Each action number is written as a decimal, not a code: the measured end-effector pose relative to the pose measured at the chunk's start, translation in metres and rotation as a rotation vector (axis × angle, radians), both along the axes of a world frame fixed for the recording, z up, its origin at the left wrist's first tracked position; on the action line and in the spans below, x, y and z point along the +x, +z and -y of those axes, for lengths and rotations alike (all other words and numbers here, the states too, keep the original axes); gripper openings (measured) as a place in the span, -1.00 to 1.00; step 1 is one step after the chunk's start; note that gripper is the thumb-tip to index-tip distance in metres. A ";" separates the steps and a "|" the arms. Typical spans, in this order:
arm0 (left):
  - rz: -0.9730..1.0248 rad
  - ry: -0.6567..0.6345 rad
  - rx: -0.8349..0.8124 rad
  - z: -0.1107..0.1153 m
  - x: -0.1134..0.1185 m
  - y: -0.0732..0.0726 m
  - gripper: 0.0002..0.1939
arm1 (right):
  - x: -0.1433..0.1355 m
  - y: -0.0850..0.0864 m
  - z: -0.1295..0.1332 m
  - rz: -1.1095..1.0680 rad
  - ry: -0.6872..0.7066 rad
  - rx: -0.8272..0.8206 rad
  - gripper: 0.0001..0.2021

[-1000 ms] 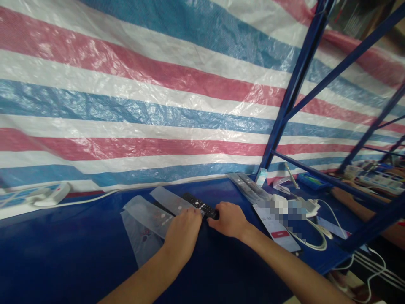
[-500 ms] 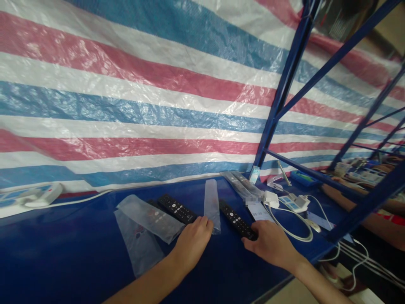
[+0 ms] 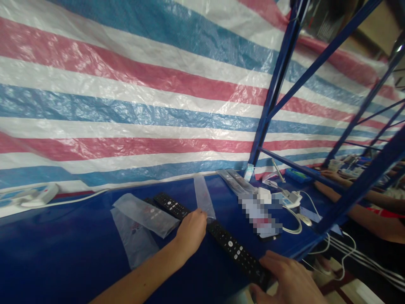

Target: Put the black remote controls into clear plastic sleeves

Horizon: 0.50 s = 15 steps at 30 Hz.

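My right hand (image 3: 281, 278) grips the near end of a black remote control (image 3: 236, 249), whose far end points toward the open end of a clear plastic sleeve (image 3: 204, 197). The fingers of my left hand (image 3: 193, 230) are pinched on the near edge of that sleeve. Left of it, another black remote (image 3: 171, 205) lies on the blue table (image 3: 79, 245), partly behind my left hand. A bagged remote (image 3: 148, 215) overlaps a flat plastic sleeve (image 3: 134, 238). Two more bagged remotes (image 3: 236, 181) lie farther back.
A phone (image 3: 261, 219), partly pixelated, lies beside white chargers and cables (image 3: 294, 221). Blue metal posts (image 3: 274, 93) rise at the right. Another person's arms (image 3: 357, 202) reach in there. A power strip (image 3: 41, 196) sits far left, before a striped sheet (image 3: 142, 101).
My right hand has lifted the remote and drawn it nearer, uncovering the phone. My left hand now pinches the sleeve, which has shifted left and tilted. The view has moved slightly.
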<state>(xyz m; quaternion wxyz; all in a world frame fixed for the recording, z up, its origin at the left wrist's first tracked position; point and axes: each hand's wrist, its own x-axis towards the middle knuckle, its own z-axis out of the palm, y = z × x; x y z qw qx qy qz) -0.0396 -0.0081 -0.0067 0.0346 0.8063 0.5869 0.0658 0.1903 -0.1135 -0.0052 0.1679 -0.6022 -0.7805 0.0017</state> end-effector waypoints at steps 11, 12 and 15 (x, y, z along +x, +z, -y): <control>0.005 -0.145 -0.009 0.015 0.011 0.003 -0.66 | -0.033 -0.013 -0.018 0.035 -0.079 -0.071 -0.88; 0.010 -0.163 -0.006 0.016 0.013 0.003 -0.66 | -0.040 -0.015 -0.022 0.024 -0.098 -0.073 -0.88; 0.027 -0.207 -0.020 0.021 0.017 0.006 -0.70 | -0.058 -0.018 -0.034 -0.009 -0.119 -0.071 -0.86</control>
